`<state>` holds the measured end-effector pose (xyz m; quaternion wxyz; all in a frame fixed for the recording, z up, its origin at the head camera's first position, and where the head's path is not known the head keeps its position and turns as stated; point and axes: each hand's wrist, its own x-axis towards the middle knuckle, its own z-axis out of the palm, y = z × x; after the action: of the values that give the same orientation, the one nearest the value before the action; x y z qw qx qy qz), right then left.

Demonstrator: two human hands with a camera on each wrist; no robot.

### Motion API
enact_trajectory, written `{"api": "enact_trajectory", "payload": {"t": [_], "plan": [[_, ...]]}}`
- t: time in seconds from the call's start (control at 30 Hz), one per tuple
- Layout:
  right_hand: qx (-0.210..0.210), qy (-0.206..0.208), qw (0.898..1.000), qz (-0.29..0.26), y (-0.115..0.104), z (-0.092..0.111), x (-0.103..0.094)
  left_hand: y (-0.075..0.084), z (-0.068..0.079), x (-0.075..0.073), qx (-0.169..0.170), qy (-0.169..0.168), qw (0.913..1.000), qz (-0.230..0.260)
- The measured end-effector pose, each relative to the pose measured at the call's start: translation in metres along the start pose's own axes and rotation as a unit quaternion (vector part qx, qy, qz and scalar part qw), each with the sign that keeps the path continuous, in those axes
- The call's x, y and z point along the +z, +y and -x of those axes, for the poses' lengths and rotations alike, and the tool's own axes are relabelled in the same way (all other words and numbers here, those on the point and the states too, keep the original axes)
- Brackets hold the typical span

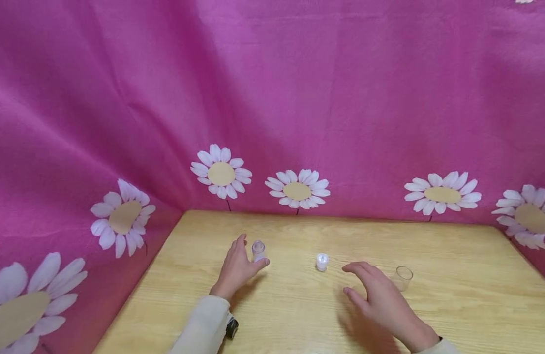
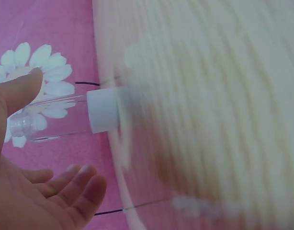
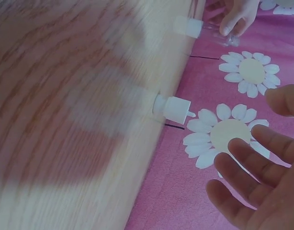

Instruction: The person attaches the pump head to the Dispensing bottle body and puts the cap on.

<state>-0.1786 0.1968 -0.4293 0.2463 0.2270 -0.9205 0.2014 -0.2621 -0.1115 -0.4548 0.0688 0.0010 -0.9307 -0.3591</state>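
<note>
A small clear bottle (image 1: 258,248) with a white base (image 2: 103,110) stands upright on the table. My left hand (image 1: 238,269) is around it, thumb on the near side and fingers spread on the far side. The left wrist view shows room between palm and bottle. A small white dispenser top (image 1: 322,261) stands in the middle; a short nozzle (image 3: 191,114) sticks out of it in the right wrist view. My right hand (image 1: 383,299) hovers to its right, fingers apart and holding nothing. Just behind that hand is a clear cylindrical cover (image 1: 403,279), partly hidden by it.
The wooden table (image 1: 290,314) has a glossy top that reflects in both wrist views. A pink cloth (image 1: 343,98) with daisies hangs along its back and sides. A black band (image 1: 231,327) shows at the left sleeve.
</note>
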Motion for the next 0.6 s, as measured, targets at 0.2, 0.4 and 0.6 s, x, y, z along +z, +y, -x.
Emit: {"api": "enact_trajectory", "payload": {"t": [0.2,0.4,0.6], "plan": [[0.002,0.004,1.0,0.0,-0.003,0.006,0.001,-0.006,-0.001,0.011,-0.006,-0.016,0.9993,0.033],[-0.006,0.013,1.0,0.001,-0.001,0.004,0.003,-0.006,-0.007,0.011,-0.012,-0.009,0.9993,0.035],[0.002,0.01,1.0,-0.007,-0.001,0.005,0.002,-0.009,-0.011,0.016,-0.01,-0.028,0.9973,0.067]]}}
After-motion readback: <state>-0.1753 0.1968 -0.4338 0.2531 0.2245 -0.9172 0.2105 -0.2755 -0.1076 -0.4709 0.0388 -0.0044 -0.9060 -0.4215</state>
